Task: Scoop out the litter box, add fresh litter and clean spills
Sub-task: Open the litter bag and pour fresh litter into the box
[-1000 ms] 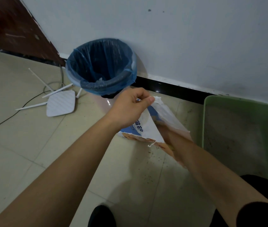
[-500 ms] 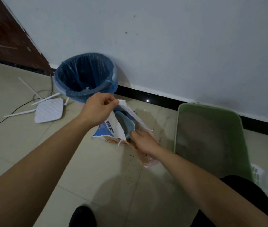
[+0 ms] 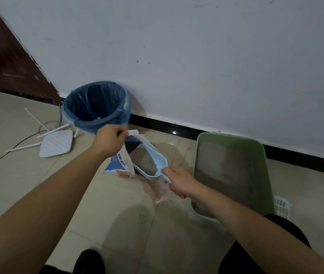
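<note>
The handle of the scoop is almost wholly covered by the right hand, whose fingers are curled round it. The top edge of the litter bag is hidden where it is pinched by the left hand, and the bag's inside is screened by the scoop. The print on the bag is too small to be read. The near corner of the litter box is covered by the right forearm and a dark-clothed knee. Only a corner of a white slotted piece is seen behind the box. The foot of the bin is masked by the left hand. The brown door is cut off by the left edge.
</note>
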{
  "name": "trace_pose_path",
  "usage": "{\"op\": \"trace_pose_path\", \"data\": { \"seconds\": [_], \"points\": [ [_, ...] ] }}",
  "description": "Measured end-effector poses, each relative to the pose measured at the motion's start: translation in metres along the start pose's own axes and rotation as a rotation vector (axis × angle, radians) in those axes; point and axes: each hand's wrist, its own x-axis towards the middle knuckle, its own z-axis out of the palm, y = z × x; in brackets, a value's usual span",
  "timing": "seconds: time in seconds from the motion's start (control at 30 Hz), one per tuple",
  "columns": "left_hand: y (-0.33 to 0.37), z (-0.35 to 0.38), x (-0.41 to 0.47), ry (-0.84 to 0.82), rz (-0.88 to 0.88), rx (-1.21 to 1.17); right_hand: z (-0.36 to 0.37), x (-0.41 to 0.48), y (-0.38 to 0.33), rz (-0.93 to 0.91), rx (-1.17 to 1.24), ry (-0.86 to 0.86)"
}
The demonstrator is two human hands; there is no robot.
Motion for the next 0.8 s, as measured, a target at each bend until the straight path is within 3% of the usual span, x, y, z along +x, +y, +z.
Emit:
{"op": "trace_pose_path", "data": {
  "seconds": [0.23,0.6,0.67,0.8],
  "points": [
    [0.01,0.011,0.007,0.002,0.002,0.023,-0.04,-0.039,0.009,-0.014,-0.006,0.006],
    [0.038,0.053,0.016,-0.087,0.056,0.113,-0.147,-0.104,0.051,0.049,0.008,0.295],
    [0.039,0.06,0.015,-0.096,0.065,0.107,-0.163,-0.104,0.069,0.095,-0.103,0.405],
    [0.037,0.067,0.013,-0.1,0.092,0.137,-0.18,-0.096,0.102,0.135,-0.648,0.51]
  ]
}}
